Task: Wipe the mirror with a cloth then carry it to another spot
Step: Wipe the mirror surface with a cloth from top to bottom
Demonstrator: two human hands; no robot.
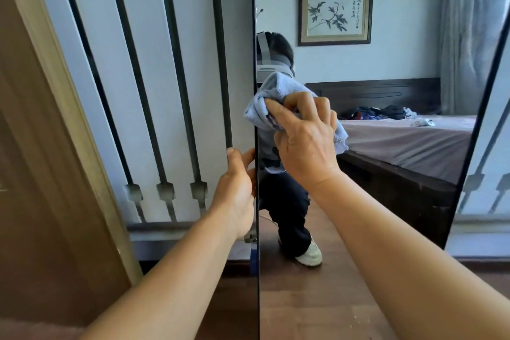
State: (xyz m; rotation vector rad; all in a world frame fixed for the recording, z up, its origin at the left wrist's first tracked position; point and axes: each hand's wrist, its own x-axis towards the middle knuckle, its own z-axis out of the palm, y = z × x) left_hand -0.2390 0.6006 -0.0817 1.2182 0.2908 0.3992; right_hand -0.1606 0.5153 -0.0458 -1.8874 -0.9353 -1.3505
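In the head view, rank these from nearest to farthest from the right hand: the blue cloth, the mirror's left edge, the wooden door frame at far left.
Measured from the right hand:
1. Blue cloth: gripped in its fingers, pressed on the glass.
2. Mirror's left edge: just left of the hand, held by the left hand.
3. Wooden door frame: far left, beyond the radiator bars.

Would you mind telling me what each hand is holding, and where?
The right hand grips a bunched blue cloth against the mirror. The left hand holds the mirror's left edge.
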